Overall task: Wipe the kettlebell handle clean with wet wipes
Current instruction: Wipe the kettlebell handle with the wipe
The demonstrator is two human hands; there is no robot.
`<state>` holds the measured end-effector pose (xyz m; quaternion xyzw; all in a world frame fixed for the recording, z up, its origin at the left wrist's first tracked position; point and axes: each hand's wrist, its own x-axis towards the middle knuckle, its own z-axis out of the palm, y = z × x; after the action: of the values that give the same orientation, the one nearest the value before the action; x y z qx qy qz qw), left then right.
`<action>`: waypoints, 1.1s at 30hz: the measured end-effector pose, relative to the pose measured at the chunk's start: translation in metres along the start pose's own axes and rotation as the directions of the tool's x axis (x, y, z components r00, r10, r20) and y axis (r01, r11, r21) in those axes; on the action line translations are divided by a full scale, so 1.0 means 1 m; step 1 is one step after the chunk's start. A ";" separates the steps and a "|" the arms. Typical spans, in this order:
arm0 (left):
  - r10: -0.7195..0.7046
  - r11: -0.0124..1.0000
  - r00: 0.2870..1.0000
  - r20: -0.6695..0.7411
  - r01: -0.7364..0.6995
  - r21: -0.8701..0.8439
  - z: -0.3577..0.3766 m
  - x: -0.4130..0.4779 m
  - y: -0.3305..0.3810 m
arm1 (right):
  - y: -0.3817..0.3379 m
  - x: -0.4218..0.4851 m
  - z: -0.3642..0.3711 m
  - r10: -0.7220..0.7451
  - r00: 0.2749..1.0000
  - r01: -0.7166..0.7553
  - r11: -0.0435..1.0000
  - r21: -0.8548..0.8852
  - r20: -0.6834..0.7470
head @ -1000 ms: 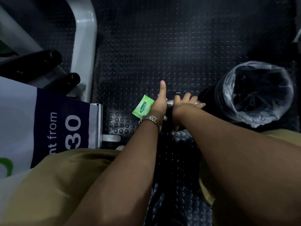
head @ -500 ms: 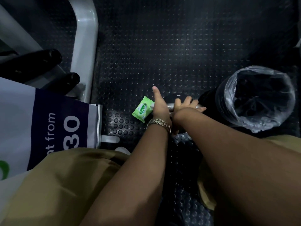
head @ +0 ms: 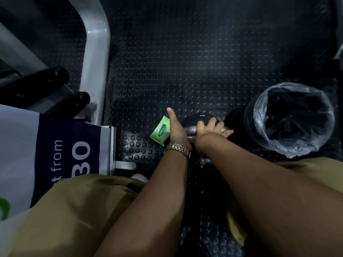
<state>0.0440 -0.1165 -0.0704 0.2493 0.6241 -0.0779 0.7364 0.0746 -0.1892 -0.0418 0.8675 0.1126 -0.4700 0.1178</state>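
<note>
A black kettlebell stands on the floor, its metal handle showing between my hands. My left hand, with a gold watch at the wrist, holds the handle's left end, one finger stretched forward. My right hand lies over the handle's right part, fingers curled across it. No wipe shows under either hand. A green wet wipes pack lies on the floor, touching the left side of my left hand.
A black bin with a clear plastic liner stands just right of the kettlebell. A grey machine frame with black padded bars rises at the left, above a blue and white banner. The floor is studded black rubber.
Both hands stay on the handle while the view shifts slightly. More of the kettlebell's black body shows beyond the right fingers. The wipes pack has not moved.
</note>
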 end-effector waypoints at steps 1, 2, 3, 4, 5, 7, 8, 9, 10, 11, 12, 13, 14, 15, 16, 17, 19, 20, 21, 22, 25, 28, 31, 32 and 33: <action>0.004 1.000 1.000 0.007 -0.004 0.013 0.002 -0.004 -0.001 | 0.000 0.000 0.000 -0.003 1.000 0.003 1.000 0.009 -0.002; 0.007 0.999 1.000 0.017 -0.008 0.033 0.003 -0.003 -0.002 | 0.000 0.000 -0.001 -0.007 1.000 0.007 1.000 0.016 -0.006; 0.010 0.999 1.000 0.021 -0.011 0.044 0.003 0.001 -0.003 | 0.000 0.000 -0.001 -0.012 1.000 0.012 1.000 0.019 -0.009; 0.014 0.998 1.000 0.022 -0.015 0.060 0.002 0.006 -0.003 | 0.000 0.000 -0.001 -0.015 1.000 0.015 1.000 0.019 -0.008; 0.003 0.996 1.000 0.022 -0.005 0.090 0.000 0.008 -0.004 | 0.001 0.000 -0.001 -0.018 1.000 0.018 1.000 0.018 -0.003; -0.002 0.986 0.999 0.032 -0.003 0.167 -0.003 0.003 -0.003 | 0.001 -0.001 -0.001 -0.024 1.000 0.024 1.000 0.015 0.003; 0.019 0.979 0.999 0.044 -0.027 0.201 -0.003 -0.002 -0.002 | 0.002 0.000 -0.001 -0.027 1.000 0.026 1.000 0.015 0.004; 0.022 0.976 0.998 0.057 -0.034 0.214 -0.004 -0.004 -0.002 | 0.002 0.000 -0.001 -0.031 0.999 0.031 0.999 0.015 0.007; 0.018 0.977 0.998 0.055 -0.029 0.211 -0.005 -0.004 -0.002 | 0.003 0.000 -0.001 -0.036 0.999 0.036 0.999 0.016 0.009; 0.024 0.978 0.998 0.051 -0.034 0.204 -0.004 -0.008 -0.002 | 0.004 0.000 -0.001 -0.039 0.999 0.039 0.999 0.017 0.010; 0.034 0.983 0.998 0.047 -0.041 0.177 -0.002 -0.010 -0.002 | 0.004 0.001 -0.001 -0.039 0.999 0.039 0.999 0.021 0.011; 0.026 0.991 0.999 0.037 -0.030 0.128 0.000 -0.013 -0.002 | 0.003 0.003 -0.001 -0.039 0.999 0.038 0.999 0.027 0.013; 0.030 0.997 0.999 0.028 -0.032 0.069 0.004 -0.018 -0.003 | 0.003 0.003 -0.002 -0.036 0.999 0.035 0.999 0.036 0.013; 0.053 0.998 0.999 0.014 -0.053 0.019 0.007 -0.021 -0.004 | 0.003 0.004 -0.002 -0.032 0.999 0.032 0.999 0.043 0.011; 0.070 0.997 0.998 -0.006 -0.070 -0.022 0.008 -0.021 -0.005 | 0.003 0.005 -0.002 -0.029 1.000 0.029 0.998 0.048 0.007; 0.063 0.997 0.998 -0.008 -0.063 -0.045 0.009 -0.021 -0.005 | 0.002 0.005 -0.002 -0.028 1.000 0.027 0.998 0.050 0.007; 0.014 0.999 0.998 0.062 -0.011 -0.052 0.005 -0.016 -0.004 | 0.002 0.005 -0.002 -0.025 1.000 0.024 0.999 0.035 0.018; -0.018 0.998 0.996 0.086 0.023 -0.055 0.001 -0.009 -0.005 | 0.002 0.003 -0.002 -0.020 1.000 0.020 1.000 0.021 0.019; -0.038 0.998 0.994 0.103 0.043 -0.050 -0.004 0.000 -0.006 | 0.002 0.002 0.000 -0.015 1.000 0.015 1.000 0.007 0.017; -0.054 0.998 0.991 0.125 0.059 -0.038 -0.010 0.009 -0.007 | 0.002 0.001 0.001 -0.012 1.000 0.012 1.000 -0.002 0.011; -0.067 0.997 0.987 0.145 0.072 -0.032 -0.013 0.009 -0.004 | 0.001 0.001 0.001 -0.014 1.000 0.014 1.000 -0.005 0.005; -0.028 0.996 0.988 0.150 0.040 -0.083 -0.005 -0.012 -0.004 | 0.001 0.001 0.000 -0.002 1.000 0.002 1.000 -0.008 0.004; -0.054 0.997 0.989 0.139 0.061 -0.050 -0.002 -0.026 -0.003 | -0.001 -0.001 -0.001 0.004 1.000 -0.004 1.000 -0.005 0.004; -0.074 0.997 0.988 0.139 0.076 -0.014 -0.003 -0.025 -0.003 | -0.001 -0.002 -0.001 0.006 1.000 -0.006 1.000 -0.008 0.002; -0.097 0.995 0.985 0.143 0.095 0.023 -0.004 -0.020 -0.003 | -0.001 -0.002 -0.001 0.008 1.000 -0.008 1.000 -0.013 0.001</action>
<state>0.0345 -0.1212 -0.0523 0.2184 0.5802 -0.1360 0.7728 0.0736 -0.1881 -0.0395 0.8670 0.1122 -0.4691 0.1254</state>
